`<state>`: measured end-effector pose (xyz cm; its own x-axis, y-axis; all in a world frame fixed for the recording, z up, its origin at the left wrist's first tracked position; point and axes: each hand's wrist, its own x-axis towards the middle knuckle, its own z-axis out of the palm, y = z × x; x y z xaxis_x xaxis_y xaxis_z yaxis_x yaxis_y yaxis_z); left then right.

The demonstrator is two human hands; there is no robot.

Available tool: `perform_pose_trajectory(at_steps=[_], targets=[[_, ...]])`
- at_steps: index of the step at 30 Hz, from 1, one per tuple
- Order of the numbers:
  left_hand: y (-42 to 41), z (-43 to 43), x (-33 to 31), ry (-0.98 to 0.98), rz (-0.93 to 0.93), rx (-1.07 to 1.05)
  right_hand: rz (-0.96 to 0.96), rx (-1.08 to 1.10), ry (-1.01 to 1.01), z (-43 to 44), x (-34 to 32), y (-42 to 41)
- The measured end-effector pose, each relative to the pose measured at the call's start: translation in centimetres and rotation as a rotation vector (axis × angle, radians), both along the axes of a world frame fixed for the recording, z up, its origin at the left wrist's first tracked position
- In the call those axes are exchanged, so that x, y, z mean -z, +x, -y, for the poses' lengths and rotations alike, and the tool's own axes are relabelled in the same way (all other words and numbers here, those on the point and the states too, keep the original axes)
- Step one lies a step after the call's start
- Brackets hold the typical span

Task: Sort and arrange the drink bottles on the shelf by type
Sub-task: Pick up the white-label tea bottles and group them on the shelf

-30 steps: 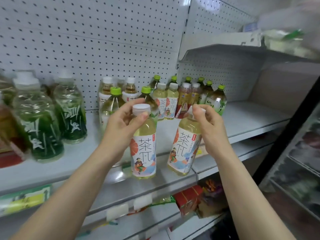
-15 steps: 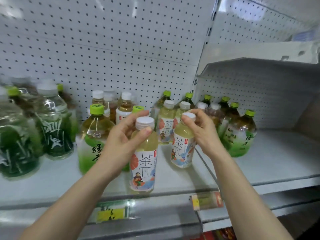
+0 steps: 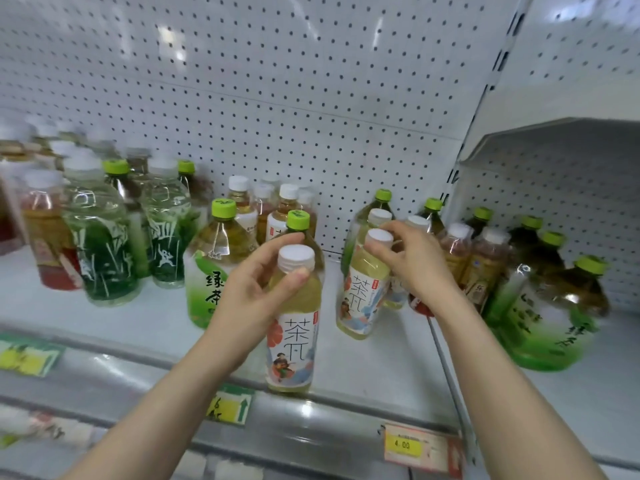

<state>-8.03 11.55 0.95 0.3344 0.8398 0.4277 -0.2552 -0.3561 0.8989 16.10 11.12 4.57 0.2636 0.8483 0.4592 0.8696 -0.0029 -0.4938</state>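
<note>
Holding as before, left hand (image 3: 249, 289) grips front tea bottle (image 3: 292, 344), right hand (image 3: 415, 265) rear bottle (image 3: 360, 299).

Illumination is bright, even and white, supplied from overhead. Soft blotches of glare are recorded on the pegboard back panel (image 3: 277, 98), upper left and upper centre. Only faint, diffuse shadows are cast on the shelf (image 3: 381, 372) beneath the bottles.

The centre is rendered sharp: labels of the front tea bottle (image 3: 292, 344) and the second tea bottle (image 3: 360, 299) are legible, as is the price tag (image 3: 403, 445) reading 4.00.

Blur is noted toward the edges: the left bottle group (image 3: 45, 216) and the large green-capped bottles (image 3: 554, 313) at right are smeared. Wide-angle bowing is seen in the shelf upright (image 3: 483, 109).
</note>
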Motion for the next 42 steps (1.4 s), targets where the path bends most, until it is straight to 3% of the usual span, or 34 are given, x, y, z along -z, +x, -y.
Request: perform_pose_trajectory(at_steps=[5, 9, 11, 14, 18, 22, 23, 26, 29, 37, 42], targets=[[-0.2, -0.1, -0.1, 0.024, -0.031, 0.016, 0.009, -0.004, -0.037, -2.2, -0.2, -0.7], [-0.4, -0.1, -0.1, 0.038, -0.045, 0.030, 0.275, 0.020, -0.040, -0.6, -0.9, -1.7], [0.0, -0.2, -0.4, 0.055, -0.042, 0.018, 0.165, -0.190, -0.038, 1.7, -1.2, -2.7], [1.3, -0.2, -0.9, 0.059, 0.013, 0.006, -0.101, -0.496, -0.254, 5.0, -0.7, -5.1], [3.5, -0.4, -1.2, 0.116, -0.052, -0.030, -0.235, -0.353, -0.069, 5.8, 0.7, -6.0], [3.2, -1.8, -1.3, 0.547, -0.420, -0.462, -0.162, -0.212, -0.069, 5.9, 1.9, -4.6], [2.7, -2.3, -1.4, 0.575, -0.467, -0.530, -0.171, -0.169, -0.057, 5.8, 2.3, -4.3], [2.1, -3.1, -1.2, 0.463, -0.619, -0.526, -0.126, -0.065, -0.013, 4.6, 2.9, -3.9], [2.5, -3.3, -1.1, 0.470, -0.744, -0.515, -0.097, -0.015, 0.009, 2.8, 3.4, -4.1], [0.8, -3.4, -3.0, 0.517, -0.753, -0.605, -0.007, 0.011, 0.001, 0.8, 3.4, -4.9], [0.2, -2.7, -3.3, 0.540, -0.766, -0.604, -0.026, -0.042, -0.214, 1.2, 1.0, -3.7]])
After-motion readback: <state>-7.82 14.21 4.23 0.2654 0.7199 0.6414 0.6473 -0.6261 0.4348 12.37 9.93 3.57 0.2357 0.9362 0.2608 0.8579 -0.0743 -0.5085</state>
